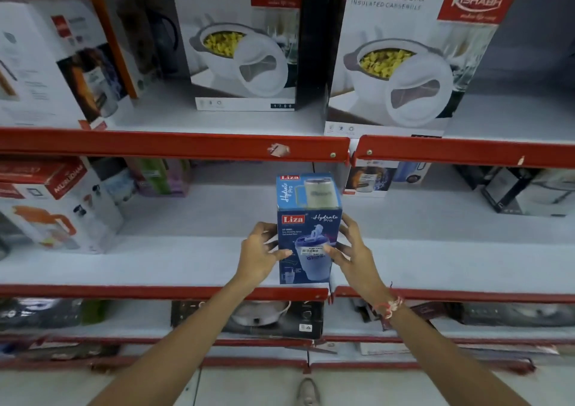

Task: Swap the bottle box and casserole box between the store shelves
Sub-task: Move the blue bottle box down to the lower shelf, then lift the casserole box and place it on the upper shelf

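Both hands — left [261, 250], right [351, 250] — flank the upright bottle box [306, 228].

Casserole boxes, white, marked Sigma Marbella: two, one [241, 44] at centre of the upper shelf and one [404, 57] to its right. Blue bottle box [306, 228], marked Liza: one, on the middle shelf. Hands at that box: two, the left hand [259, 254] and the right hand [354, 250]. Red shelf edges [174, 144]: at least three tiers were counted. Other boxes were too blurred to tally.
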Demonstrator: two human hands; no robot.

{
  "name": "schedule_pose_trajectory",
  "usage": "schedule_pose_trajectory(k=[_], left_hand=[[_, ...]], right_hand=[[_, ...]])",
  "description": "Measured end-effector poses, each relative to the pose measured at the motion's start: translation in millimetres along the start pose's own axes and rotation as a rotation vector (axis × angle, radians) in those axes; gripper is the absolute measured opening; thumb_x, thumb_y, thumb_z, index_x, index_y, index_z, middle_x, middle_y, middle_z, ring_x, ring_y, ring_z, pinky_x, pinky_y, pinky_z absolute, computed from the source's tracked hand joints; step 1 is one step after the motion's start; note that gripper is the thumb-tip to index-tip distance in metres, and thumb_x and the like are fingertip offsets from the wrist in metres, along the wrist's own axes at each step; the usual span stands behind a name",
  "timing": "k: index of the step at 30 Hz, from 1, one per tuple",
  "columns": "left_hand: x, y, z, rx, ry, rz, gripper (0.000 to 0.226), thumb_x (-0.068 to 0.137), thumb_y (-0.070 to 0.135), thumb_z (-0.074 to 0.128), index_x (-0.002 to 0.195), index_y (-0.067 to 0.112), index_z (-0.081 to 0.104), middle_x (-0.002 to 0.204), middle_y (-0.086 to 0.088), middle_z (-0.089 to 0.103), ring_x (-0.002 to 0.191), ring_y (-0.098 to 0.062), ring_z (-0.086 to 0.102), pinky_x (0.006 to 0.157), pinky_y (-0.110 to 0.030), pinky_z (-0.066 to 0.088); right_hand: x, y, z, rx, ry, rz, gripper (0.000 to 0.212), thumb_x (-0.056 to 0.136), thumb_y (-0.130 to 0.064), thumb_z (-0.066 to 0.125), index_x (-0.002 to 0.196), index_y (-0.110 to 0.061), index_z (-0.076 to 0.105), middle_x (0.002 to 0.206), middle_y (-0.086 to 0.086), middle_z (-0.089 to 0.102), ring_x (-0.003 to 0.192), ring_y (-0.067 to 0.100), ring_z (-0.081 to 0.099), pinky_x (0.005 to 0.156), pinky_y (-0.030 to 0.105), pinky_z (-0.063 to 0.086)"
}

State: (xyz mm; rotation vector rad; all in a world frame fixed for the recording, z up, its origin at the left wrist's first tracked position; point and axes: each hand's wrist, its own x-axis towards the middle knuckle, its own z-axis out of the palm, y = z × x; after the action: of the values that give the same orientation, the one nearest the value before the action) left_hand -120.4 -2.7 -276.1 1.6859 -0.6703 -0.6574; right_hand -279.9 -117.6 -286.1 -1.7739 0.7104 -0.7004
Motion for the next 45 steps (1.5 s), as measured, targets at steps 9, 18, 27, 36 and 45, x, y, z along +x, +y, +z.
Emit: schedule_pose_trajectory(k=[9,18,27,36,45], left_hand=[[31,-21,18,0.037,0.033,-0.023,0.044,0.074,-0.005,0.072,0.109,0.005,0.047,0.125,-0.018,0.061,0.111,-0.030,0.061,0.087,-0.028,0.055],[15,-21,11,0.100,-0.018,-0.014,0.071,0.071,0.002,0.078,0.130,0.013,0.040,0.138,-0.009,0.052,0.128,-0.032,0.049,0.098,-0.049,0.050],[-22,52,-19,0.363,0.109,0.315,0.035,0.077,0.019,0.074,0.109,0.019,0.063,0.121,0.006,0.060,0.115,-0.017,0.057,0.099,-0.034,0.047],[29,201,15,0.066,0.146,0.621,0.043,0.082,0.022,0.070,0.120,0.026,0.052,0.127,0.006,0.057,0.117,-0.010,0.054,0.101,-0.032,0.046],[99,227,58,-0.011,0.069,0.446,0.084,0.081,0.034,0.070,0.148,0.018,0.021,0.143,0.000,0.046,0.122,-0.013,0.050,0.102,-0.030,0.042]], right_hand=[[27,29,8,0.057,0.037,0.047,0.062,0.090,0.000,0.059,0.128,-0.041,0.032,0.138,-0.003,0.049,0.113,0.018,0.061,0.080,0.003,0.048],[24,25,1,-0.051,0.021,0.041,0.059,0.090,0.013,0.050,0.132,-0.026,0.037,0.131,-0.005,0.051,0.115,0.021,0.055,0.071,-0.001,0.047],[20,-60,-41,-0.178,0.253,-0.261,0.051,0.089,0.012,0.050,0.120,-0.027,0.060,0.128,-0.005,0.058,0.111,-0.013,0.052,0.098,0.008,0.041],[81,-160,-107,-0.051,0.438,-0.489,0.038,0.093,-0.013,0.058,0.129,-0.024,0.055,0.133,-0.004,0.052,0.116,-0.003,0.051,0.101,0.017,0.041],[138,-149,-170,-0.020,0.592,-0.319,0.087,0.084,-0.038,0.069,0.151,-0.029,0.013,0.158,0.002,0.018,0.144,0.023,0.023,0.112,0.047,0.030]])
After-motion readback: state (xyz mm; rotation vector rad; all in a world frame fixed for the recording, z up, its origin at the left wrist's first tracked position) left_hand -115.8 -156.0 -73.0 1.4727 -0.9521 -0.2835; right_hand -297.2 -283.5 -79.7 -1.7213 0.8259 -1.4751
